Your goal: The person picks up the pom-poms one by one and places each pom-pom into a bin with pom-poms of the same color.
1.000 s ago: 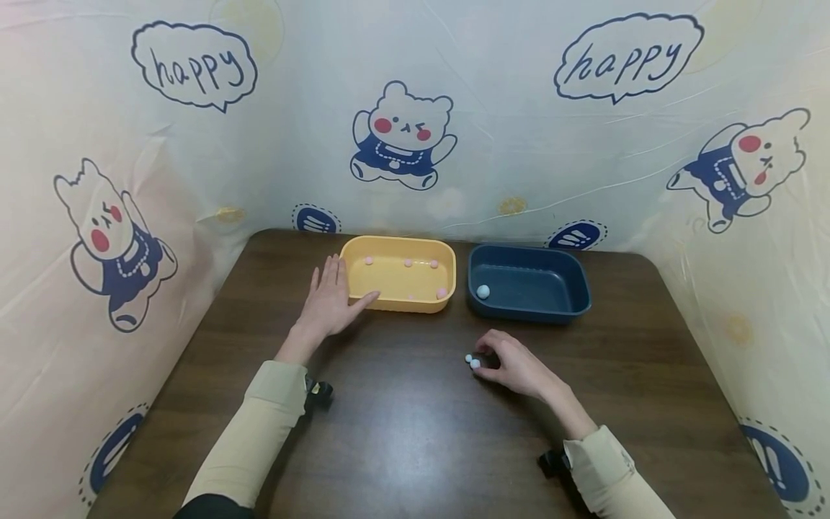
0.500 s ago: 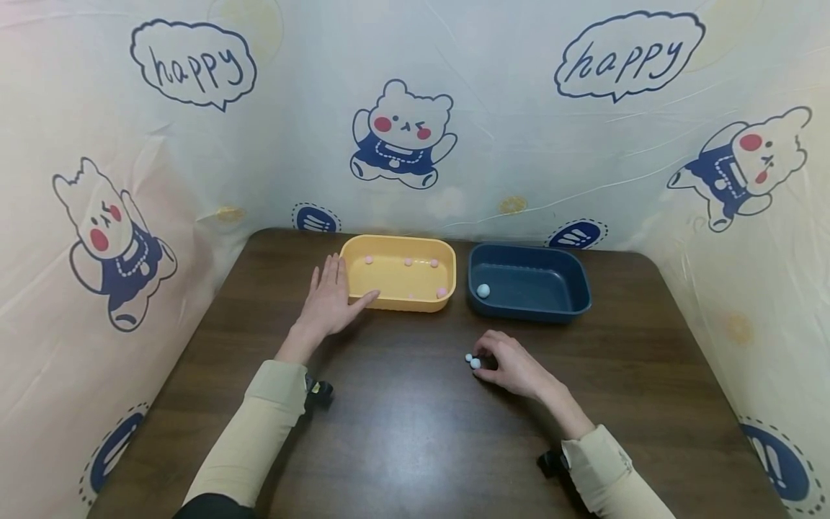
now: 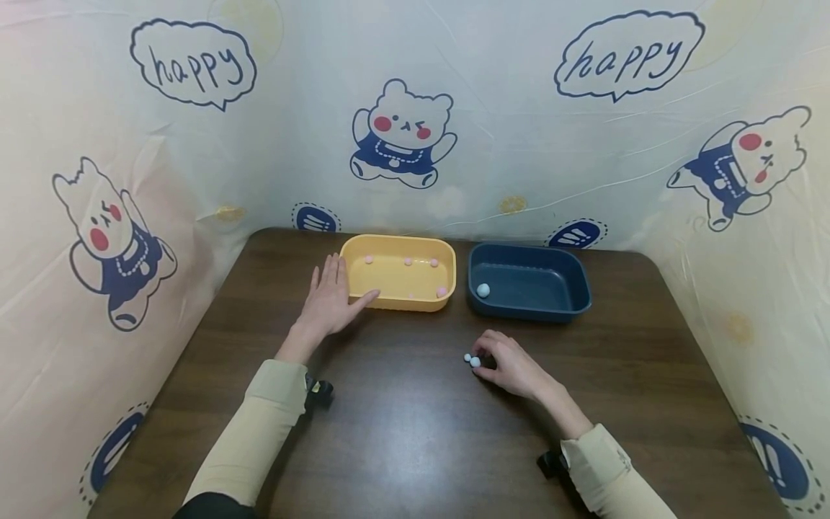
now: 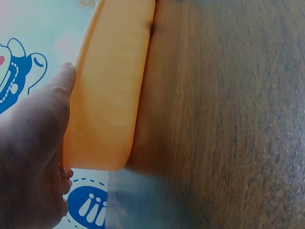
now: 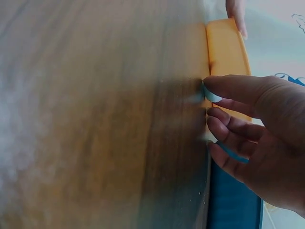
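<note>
At the left end of a yellow tray point(image 3: 402, 303) my left hand point(image 3: 328, 301) rests with straight fingers along the side and its thumb over the front rim. My right hand point(image 3: 512, 364) is low over the table, thumb and fingertips curled at a light blue ball point(image 3: 475, 362). A smaller light blue ball point(image 3: 467, 357) lies just left of it. In the right wrist view the thumb covers part of the pinched ball point(image 5: 212, 95). Several small pink balls point(image 3: 442, 292) lie in the yellow tray. One pale blue ball point(image 3: 483, 290) sits in the dark blue tray point(image 3: 528, 313).
Both trays stand side by side at the back of the brown wooden table point(image 3: 402, 432), with a narrow gap between them. Behind and beside the table hangs a printed sheet point(image 3: 493, 158) with cartoon bears. Each wrist carries a small black camera point(image 3: 319, 393).
The right hand and the two light blue balls at it have shifted only very slightly. The left hand and both trays stay in place.
</note>
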A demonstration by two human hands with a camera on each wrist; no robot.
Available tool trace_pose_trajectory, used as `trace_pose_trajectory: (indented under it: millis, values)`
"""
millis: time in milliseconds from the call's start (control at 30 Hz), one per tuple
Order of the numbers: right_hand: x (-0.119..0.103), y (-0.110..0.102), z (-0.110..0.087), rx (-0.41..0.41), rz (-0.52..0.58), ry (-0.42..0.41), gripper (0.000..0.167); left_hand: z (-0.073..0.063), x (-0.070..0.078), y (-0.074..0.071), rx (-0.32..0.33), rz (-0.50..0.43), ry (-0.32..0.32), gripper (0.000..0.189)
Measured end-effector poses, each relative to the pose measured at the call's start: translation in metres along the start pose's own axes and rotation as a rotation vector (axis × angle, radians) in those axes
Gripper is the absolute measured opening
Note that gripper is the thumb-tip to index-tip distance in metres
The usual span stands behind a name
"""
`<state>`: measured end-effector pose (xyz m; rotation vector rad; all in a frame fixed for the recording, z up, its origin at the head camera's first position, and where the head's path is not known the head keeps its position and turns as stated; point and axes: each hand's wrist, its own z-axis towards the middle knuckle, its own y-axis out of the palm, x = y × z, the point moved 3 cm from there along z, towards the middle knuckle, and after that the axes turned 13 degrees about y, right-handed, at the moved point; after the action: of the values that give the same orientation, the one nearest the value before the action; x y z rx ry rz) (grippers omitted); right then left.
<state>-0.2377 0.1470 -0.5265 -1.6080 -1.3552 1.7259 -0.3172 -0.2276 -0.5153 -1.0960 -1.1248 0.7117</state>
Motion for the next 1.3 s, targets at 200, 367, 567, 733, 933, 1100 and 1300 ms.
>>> trace_pose_trajectory:
  millis: [200,367,567,733,933,1100,1300]
  values:
    - [0.002,0.0,0.0,-0.01,-0.001,0.008,0.017,0.002,-0.001,0.0,-0.005,0.001,-0.005,0.126]
    - [0.003,-0.001,0.0,-0.02,0.01,0.009,0.014,0.003,-0.001,0.0,-0.011,0.01,-0.006,0.127]
    - [0.005,-0.003,-0.001,-0.022,0.045,-0.013,0.013,0.003,-0.001,-0.001,-0.003,0.02,-0.003,0.126]
    - [0.007,-0.005,-0.002,-0.025,0.089,-0.007,0.013,0.002,-0.001,0.0,-0.001,0.014,-0.003,0.126]
    - [0.008,-0.008,-0.004,-0.007,0.117,0.026,0.014,0.002,-0.001,-0.001,-0.002,0.015,-0.001,0.126]
    - [0.006,-0.011,-0.006,0.044,0.121,0.028,0.012,0.001,0.001,-0.002,-0.005,0.007,-0.001,0.125]
    - [0.003,-0.015,-0.009,0.153,0.131,-0.027,0.01,0.001,0.001,-0.001,0.001,0.005,-0.003,0.125]
